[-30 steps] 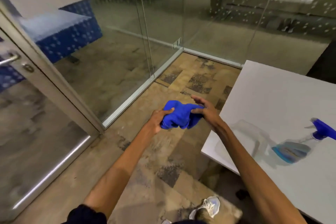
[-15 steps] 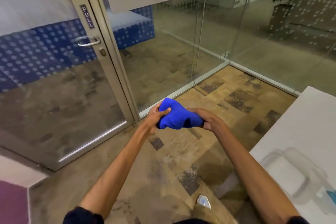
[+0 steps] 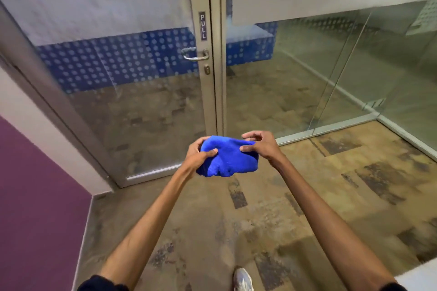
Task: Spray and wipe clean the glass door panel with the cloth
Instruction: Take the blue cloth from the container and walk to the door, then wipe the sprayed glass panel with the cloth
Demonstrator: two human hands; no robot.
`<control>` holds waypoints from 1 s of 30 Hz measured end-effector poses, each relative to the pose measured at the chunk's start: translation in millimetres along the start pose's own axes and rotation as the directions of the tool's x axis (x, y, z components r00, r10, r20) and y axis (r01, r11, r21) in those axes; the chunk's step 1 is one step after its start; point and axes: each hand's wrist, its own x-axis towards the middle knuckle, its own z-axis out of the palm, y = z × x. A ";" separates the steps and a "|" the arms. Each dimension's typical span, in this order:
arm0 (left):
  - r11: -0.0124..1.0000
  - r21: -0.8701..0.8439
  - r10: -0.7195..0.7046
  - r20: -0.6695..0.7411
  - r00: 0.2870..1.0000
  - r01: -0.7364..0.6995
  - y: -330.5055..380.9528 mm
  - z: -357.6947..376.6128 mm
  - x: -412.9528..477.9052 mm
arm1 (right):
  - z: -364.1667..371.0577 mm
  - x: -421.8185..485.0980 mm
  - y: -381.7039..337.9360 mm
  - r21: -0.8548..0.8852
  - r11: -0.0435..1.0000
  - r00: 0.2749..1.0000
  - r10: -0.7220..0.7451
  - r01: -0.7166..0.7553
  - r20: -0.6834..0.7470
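The left hand (image 3: pixel 197 158) and right hand (image 3: pixel 260 146) both grip the bunched cloth (image 3: pixel 228 160). The person has turned to face the glass door panel (image 3: pixel 132 101), so wiping probably comes next.

Extended forward, bare, from 7 o'clock as left forearm (image 3: pixel 146 220) and from 5 o'clock as right forearm (image 3: pixel 326 215), converging just above centre, with left hand (image 3: pixel 197 157) gripping the 9 o'clock end of the bunched cloth (image 3: pixel 228 162), thumb on top, and right hand (image 3: pixel 263 149) pinching its 3 o'clock end, fingers arched.
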 end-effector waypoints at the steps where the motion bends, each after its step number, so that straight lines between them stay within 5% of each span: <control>1: 0.999 0.034 0.002 -0.021 1.000 -0.001 1.9 -6.8 4.3 | 5.2 11.8 -6.1 -0.036 0.999 0.999 -0.032 0.033 0.012; 10: 0.873 0.486 0.007 -0.054 0.999 0.020 48.4 -57.4 61.9 | 33.4 96.7 -66.1 -0.089 0.962 0.946 -0.234 0.260 0.225; 16: 0.864 0.503 0.040 -0.076 0.996 0.004 91.5 -87.7 84.8 | 45.4 144.9 -107.1 -0.066 0.947 0.908 -0.279 0.313 0.313; 23: 0.901 0.434 0.068 -0.157 0.985 0.007 114.9 -133.1 107.2 | 63.1 189.3 -150.9 0.067 0.947 0.913 -0.322 0.315 0.251; 30: 0.900 0.431 0.254 -0.402 0.880 -0.062 145.5 -183.4 127.8 | 100.3 222.4 -210.2 -0.221 0.817 0.828 -0.447 0.532 0.338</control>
